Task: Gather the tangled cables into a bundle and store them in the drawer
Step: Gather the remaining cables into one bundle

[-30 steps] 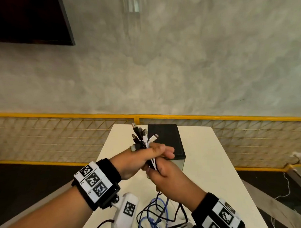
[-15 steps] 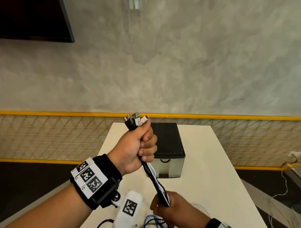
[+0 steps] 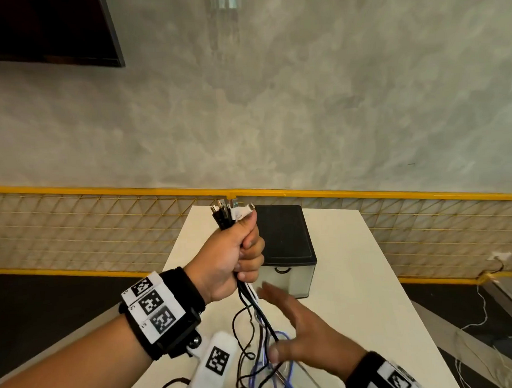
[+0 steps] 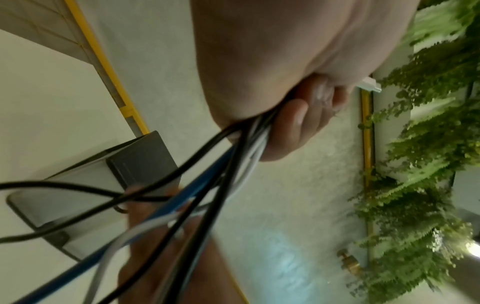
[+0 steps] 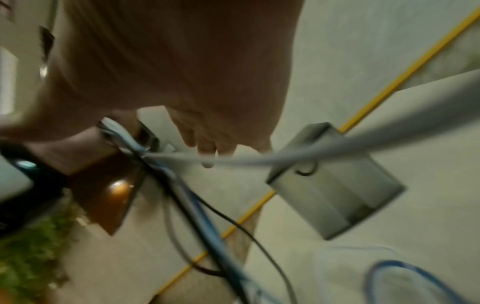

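My left hand (image 3: 241,254) is raised above the white table (image 3: 368,277) and grips a bundle of black, white and blue cables (image 3: 254,313). Their plugs (image 3: 230,212) stick out above the fist. The strands hang down into a loose tangle (image 3: 264,376) on the table near me. My right hand (image 3: 294,326) is open with fingers spread, just right of the hanging strands; its thumb is at a black cable. Behind the hands stands the small drawer unit (image 3: 285,236), black-topped, its translucent drawer (image 3: 292,282) shut. The left wrist view shows fingers (image 4: 293,127) curled round the cables (image 4: 223,162).
A white wrist-camera housing (image 3: 214,366) hangs under my left wrist above the table's near left part. A yellow-framed mesh fence (image 3: 105,228) runs behind the table. Thin white wires (image 3: 482,313) lie on the floor at the right.
My right hand slid down the cables toward the table and let go; it is now open. My left hand stays high with the plug ends in its grip.
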Motion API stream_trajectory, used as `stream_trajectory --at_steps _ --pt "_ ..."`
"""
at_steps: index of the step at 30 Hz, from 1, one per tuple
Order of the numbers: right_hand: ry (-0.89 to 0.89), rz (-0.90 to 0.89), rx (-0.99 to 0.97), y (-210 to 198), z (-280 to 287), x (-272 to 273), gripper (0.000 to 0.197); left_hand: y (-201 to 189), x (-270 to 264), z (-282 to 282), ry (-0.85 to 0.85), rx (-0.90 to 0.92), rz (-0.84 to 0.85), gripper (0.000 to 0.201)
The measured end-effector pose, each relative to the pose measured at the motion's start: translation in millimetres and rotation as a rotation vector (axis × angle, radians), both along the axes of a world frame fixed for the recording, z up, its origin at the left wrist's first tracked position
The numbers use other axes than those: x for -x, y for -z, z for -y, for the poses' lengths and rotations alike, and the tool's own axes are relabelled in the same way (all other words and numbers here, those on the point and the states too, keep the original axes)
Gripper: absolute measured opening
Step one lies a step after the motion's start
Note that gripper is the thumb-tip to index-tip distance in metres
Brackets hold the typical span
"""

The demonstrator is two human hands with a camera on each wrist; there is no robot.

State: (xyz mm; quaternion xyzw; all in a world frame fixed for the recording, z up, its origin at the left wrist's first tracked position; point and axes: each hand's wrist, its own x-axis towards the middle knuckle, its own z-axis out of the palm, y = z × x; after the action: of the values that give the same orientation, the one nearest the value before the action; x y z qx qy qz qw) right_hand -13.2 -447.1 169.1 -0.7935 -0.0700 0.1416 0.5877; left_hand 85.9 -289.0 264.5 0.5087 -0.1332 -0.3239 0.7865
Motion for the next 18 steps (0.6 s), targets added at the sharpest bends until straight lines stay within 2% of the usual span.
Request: stream_trajectory --at_steps 1,2,4,5,6,8,11,15,18 --pt "-0.015 0.024 -0.117 -3.5 -7.1 -4.5 0.096 3.2 3.0 2.8 -0.001 -0.001 0.005 0.051" --pt "-0.021 0.046 -0.201 -9.4 -18.3 -9.9 0.079 5.3 6.0 5.4 -0.001 -0.004 0.011 0.050" --pt "0.004 0.055 -0.281 -13.9 -35.5 -14.1 0.034 6.5 10.8 8.2 0.005 -0.021 0.004 0.050" --pt "0.033 0.051 -0.291 -13.3 -41.5 -15.5 0.017 5.0 11.3 7.9 0.012 -0.035 -0.007 0.051" --pt "0.058 0.035 -0.293 -9.9 -43.6 -15.8 0.009 2.5 11.3 6.5 0.023 -0.054 -0.021 0.051" --pt "0.062 -0.003 -0.211 -0.7 -39.5 -17.2 0.013 -5.7 9.1 -0.3 0.058 -0.096 -0.057 0.053" --pt "0.027 0.046 0.044 9.0 -19.2 -21.3 0.021 -13.6 8.4 -13.2 0.163 -0.182 -0.109 0.055" --pt "-0.080 0.192 0.293 5.2 -4.0 -30.6 0.026 2.9 12.9 -22.0 0.311 -0.373 -0.165 0.052" --pt "-0.166 0.140 0.410 -4.6 3.1 -30.2 0.029 23.6 11.7 -25.3 0.406 -0.534 -0.212 0.052"
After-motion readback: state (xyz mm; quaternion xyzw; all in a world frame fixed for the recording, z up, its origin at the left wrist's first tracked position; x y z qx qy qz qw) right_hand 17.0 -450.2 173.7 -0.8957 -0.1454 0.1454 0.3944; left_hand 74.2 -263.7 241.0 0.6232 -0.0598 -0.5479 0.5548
